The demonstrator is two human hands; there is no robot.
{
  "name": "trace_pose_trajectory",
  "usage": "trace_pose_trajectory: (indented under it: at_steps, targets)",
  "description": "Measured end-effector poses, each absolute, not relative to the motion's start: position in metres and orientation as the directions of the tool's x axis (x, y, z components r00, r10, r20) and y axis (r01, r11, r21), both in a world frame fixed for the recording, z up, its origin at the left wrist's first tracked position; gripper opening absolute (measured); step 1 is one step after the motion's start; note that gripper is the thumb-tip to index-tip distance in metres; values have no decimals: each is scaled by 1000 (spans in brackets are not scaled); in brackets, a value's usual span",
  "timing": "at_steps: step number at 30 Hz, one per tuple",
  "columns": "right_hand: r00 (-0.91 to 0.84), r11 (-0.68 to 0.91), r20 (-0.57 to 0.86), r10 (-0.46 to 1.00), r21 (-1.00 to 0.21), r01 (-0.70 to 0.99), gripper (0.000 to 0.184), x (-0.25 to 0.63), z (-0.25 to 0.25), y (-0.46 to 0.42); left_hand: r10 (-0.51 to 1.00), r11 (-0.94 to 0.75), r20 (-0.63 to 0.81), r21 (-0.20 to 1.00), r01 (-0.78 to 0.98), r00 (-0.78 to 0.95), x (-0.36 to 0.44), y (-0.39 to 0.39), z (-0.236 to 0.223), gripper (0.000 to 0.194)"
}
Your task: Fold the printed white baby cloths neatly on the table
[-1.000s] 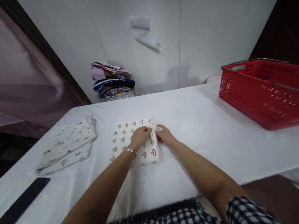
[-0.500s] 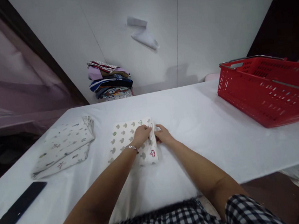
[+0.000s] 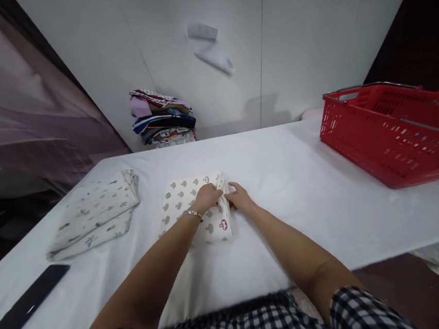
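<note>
A folded white cloth with a mushroom print [image 3: 183, 194] lies flat on the table, its layered edge on the right side. My left hand [image 3: 207, 196] rests over that edge, thumb and fingers pinching the layers from above. Against the same edge from the right, my right hand [image 3: 240, 197] has its fingers curled around the layers; some fingertips are hidden. Left of these, another folded white cloth with small plant-like prints [image 3: 95, 210] lies apart from both hands.
The table has a white cover [image 3: 283, 179]. A red shopping basket [image 3: 391, 137] stands at the right. Near the left front edge lies a dark flat object [image 3: 27, 307]. Behind the far edge is a stack of folded clothes [image 3: 163, 117], against a pale wall [image 3: 300, 32].
Both hands stay at the cloth's right edge, with only slight finger movement. The view has shifted slightly, and the hanging pink fabric at the left looks different.
</note>
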State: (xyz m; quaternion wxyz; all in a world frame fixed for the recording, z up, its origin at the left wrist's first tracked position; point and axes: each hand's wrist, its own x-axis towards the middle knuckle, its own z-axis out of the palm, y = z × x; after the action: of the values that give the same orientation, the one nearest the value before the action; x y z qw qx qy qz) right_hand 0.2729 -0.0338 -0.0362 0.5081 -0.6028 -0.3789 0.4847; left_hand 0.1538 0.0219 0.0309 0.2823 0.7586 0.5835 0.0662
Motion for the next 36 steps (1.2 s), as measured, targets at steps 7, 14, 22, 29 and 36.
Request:
trace_pose_trajectory:
  at_steps: [7, 14, 22, 29, 36]
  targets:
    - [261, -227, -225, 939, -974, -24, 49, 272, -29, -35, 932, -183, -200, 463, 867, 303, 150, 19, 36, 12]
    - [245, -173, -148, 958, -981, 87, 27, 273, -32, -37, 927, -137, -239, 503, 853, 290, 152, 20, 34, 15]
    - [252, -212, -191, 949, -976, 56, 35, 272, -30, -36, 929, -216, -174, 464, 859, 327, 151, 21, 33, 13]
    - [248, -166, -127, 960, -976, 142, 19, 273, -35, -35, 919, -185, -235, 452, 873, 317, 152, 20, 39, 17]
    - [265, -161, -91, 960, -953, 257, 16, 271, -38, -31, 922, -143, -244, 505, 851, 300, 150, 19, 37, 15]
